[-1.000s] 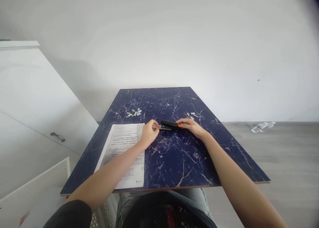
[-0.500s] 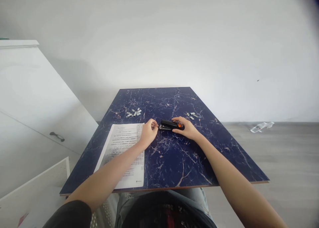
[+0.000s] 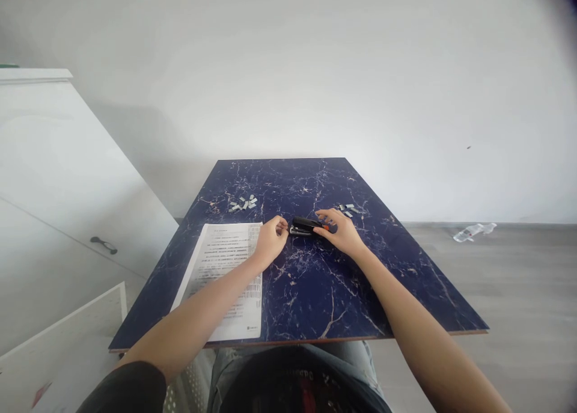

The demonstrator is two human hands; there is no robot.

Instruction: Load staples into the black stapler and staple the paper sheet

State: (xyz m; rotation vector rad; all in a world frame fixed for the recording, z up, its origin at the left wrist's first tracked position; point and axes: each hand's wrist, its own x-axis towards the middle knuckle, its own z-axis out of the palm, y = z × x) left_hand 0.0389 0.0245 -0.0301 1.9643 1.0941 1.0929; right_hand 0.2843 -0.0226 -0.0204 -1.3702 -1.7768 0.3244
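Observation:
A black stapler [image 3: 303,225] with an orange part near its right end lies on the dark blue marbled table [image 3: 311,293], its top and base slightly apart at the left end. My right hand [image 3: 341,231] is around the right end, thumb against the near side and fingers curved over the far side. Close to the left end is my left hand [image 3: 271,241], fingers curled in a pinch; whatever is between the fingertips is too small to make out. Its forearm crosses printed paper [image 3: 225,244] on the left of the table.
Several staple strips [image 3: 244,204] are scattered beyond my left hand, and a smaller group of staple strips [image 3: 349,208] lies just past my right hand. A white cabinet [image 3: 76,172] stands at left. Clear crumpled plastic [image 3: 473,231] is on the floor at right.
My right hand has shifted slightly right and its fingers have lifted a little around the stapler. My left hand stays pinched by the stapler's left end.

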